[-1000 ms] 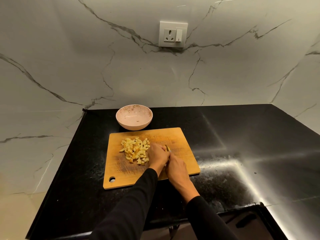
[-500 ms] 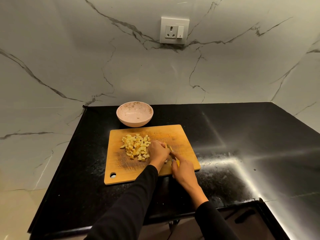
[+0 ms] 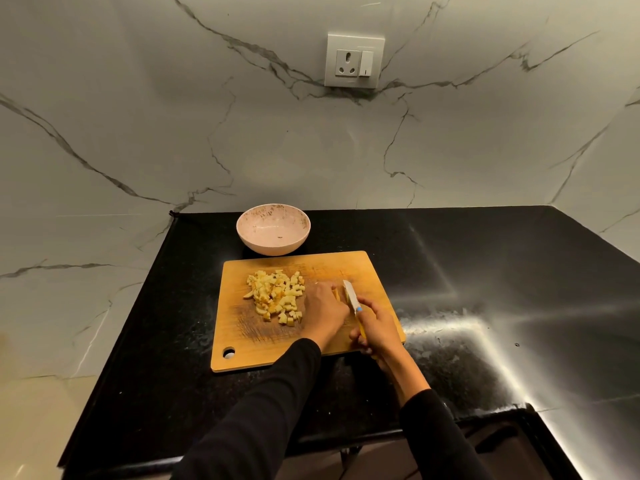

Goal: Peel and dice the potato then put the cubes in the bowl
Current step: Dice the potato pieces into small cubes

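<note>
Since a moment ago, the knife [image 3: 350, 293] has swung up from low beside my palm, so its pale blade now stands over the last potato piece [image 3: 337, 293], tip pointing to the far side of the cutting board [image 3: 367, 271]. My right hand [image 3: 375, 329] is curled tight round the yellow handle. My left hand [image 3: 323, 311] lies over the piece with fingers bent down on it; how much potato is left under them I cannot tell. The diced cubes [image 3: 277, 294] sit heaped on the left half of the board, just beside my left hand. The bowl [image 3: 273, 228] waits beyond the board's far edge on the black surface [image 3: 485, 271], with no cubes in it yet. To cut well, I should keep my fingertips tucked back, bring the blade straight down close to my knuckles, and match these cuts to the cubes in the heap.
</note>
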